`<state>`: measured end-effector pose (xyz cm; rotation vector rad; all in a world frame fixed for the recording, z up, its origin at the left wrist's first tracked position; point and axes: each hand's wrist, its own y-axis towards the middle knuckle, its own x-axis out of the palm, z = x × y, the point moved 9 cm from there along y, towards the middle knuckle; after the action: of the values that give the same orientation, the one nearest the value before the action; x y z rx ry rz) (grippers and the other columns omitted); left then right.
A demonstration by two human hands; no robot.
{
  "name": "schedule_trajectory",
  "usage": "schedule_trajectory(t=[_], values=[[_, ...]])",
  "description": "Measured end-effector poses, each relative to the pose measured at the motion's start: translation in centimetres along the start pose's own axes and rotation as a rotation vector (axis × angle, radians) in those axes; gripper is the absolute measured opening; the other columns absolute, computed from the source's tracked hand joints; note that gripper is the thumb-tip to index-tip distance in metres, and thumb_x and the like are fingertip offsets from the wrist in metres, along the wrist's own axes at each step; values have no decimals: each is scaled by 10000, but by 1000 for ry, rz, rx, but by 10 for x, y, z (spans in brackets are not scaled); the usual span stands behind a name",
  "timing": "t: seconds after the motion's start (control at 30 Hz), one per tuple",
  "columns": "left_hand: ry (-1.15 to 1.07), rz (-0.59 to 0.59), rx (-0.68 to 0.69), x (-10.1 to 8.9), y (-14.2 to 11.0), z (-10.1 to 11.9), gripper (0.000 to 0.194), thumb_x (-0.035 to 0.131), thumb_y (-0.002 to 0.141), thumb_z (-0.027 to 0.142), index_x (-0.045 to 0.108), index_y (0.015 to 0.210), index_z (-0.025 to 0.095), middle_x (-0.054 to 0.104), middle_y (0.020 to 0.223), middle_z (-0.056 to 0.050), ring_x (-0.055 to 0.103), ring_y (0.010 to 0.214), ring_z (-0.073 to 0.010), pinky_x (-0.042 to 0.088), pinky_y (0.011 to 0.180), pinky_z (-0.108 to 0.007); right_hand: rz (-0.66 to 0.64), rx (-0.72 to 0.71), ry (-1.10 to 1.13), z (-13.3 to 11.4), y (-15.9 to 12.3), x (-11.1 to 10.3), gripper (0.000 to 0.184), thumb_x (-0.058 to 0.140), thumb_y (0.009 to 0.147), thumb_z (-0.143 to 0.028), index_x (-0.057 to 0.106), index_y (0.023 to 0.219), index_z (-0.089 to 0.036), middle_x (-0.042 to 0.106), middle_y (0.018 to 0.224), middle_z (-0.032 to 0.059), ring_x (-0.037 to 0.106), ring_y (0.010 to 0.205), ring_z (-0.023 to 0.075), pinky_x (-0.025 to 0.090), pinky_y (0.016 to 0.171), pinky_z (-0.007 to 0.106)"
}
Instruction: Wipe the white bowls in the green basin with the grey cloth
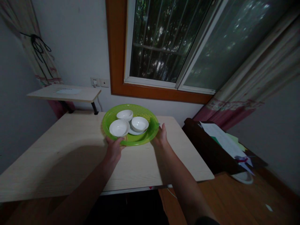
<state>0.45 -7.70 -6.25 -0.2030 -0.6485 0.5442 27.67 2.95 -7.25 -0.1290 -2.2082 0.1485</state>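
Note:
A round green plastic basin (pixel 140 143) is at the far side of the table, between my two hands. Inside it are three white bowls: one at the front left (pixel 119 128), one behind it (pixel 125 115) and one at the right (pixel 140 124). Under the right bowl shows part of a white plate (pixel 134 132). Thin wooden sticks, perhaps chopsticks (pixel 126 137), stick out by the front bowl. My left hand (pixel 114 148) grips the basin's front left rim, thumb on top. At the right side, my right hand (pixel 161 136) holds the basin's edge, fingers mostly hidden beneath.
A light wooden table (pixel 77 156) lies under the basin. On its back left stands a small raised shelf (pixel 82 96) with a paper on it. Wall sockets (pixel 99 82) and a window (pixel 159 47) are behind. To the right, a dark cabinet (pixel 206 150) bears papers.

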Motion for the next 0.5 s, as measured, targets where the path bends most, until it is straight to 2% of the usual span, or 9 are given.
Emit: schedule_trajectory(t=[0.1, 0.23, 0.37, 0.47, 0.5], values=[[-6, -9, -1, 1, 0, -1, 760, 770, 610, 28, 435, 1228, 316, 584, 1405, -68, 697, 1180, -308, 638, 916, -549, -24, 5, -20, 4, 0, 5, 635, 276, 1071, -684, 725, 1163, -244, 832, 1104, 74, 786, 1033, 277, 596, 1044, 536], [10, -27, 6, 1, -5, -5, 746, 792, 630, 69, 418, 1222, 326, 575, 1425, -67, 678, 1213, -310, 638, 917, -533, -77, -63, -12, 7, -9, 6, 577, 356, 1058, -658, 709, 1250, -243, 823, 1169, 64, 777, 1087, 248, 589, 1063, 488], [103, -42, 15, -6, -8, -10, 704, 848, 670, 148, 407, 1188, 329, 580, 1435, -51, 658, 1240, -277, 614, 953, -526, -39, -96, -20, 7, -14, -1, 565, 335, 1069, -624, 723, 1217, -241, 827, 1156, 56, 785, 1065, 237, 598, 1049, 464], [179, 12, 47, -21, 9, -1, 645, 849, 698, 205, 446, 1190, 314, 607, 1391, -48, 632, 1283, -272, 592, 986, -476, -29, -88, -29, 6, -13, -3, 556, 348, 1063, -626, 730, 1193, -243, 828, 1155, 54, 783, 1081, 241, 601, 1047, 471], [165, -6, 82, -23, 19, 6, 639, 841, 706, 213, 463, 1211, 314, 620, 1369, -45, 624, 1299, -271, 590, 990, -449, -30, -88, -29, 5, -12, -3, 548, 365, 1057, -629, 732, 1185, -242, 828, 1153, 54, 783, 1086, 240, 599, 1052, 471]])
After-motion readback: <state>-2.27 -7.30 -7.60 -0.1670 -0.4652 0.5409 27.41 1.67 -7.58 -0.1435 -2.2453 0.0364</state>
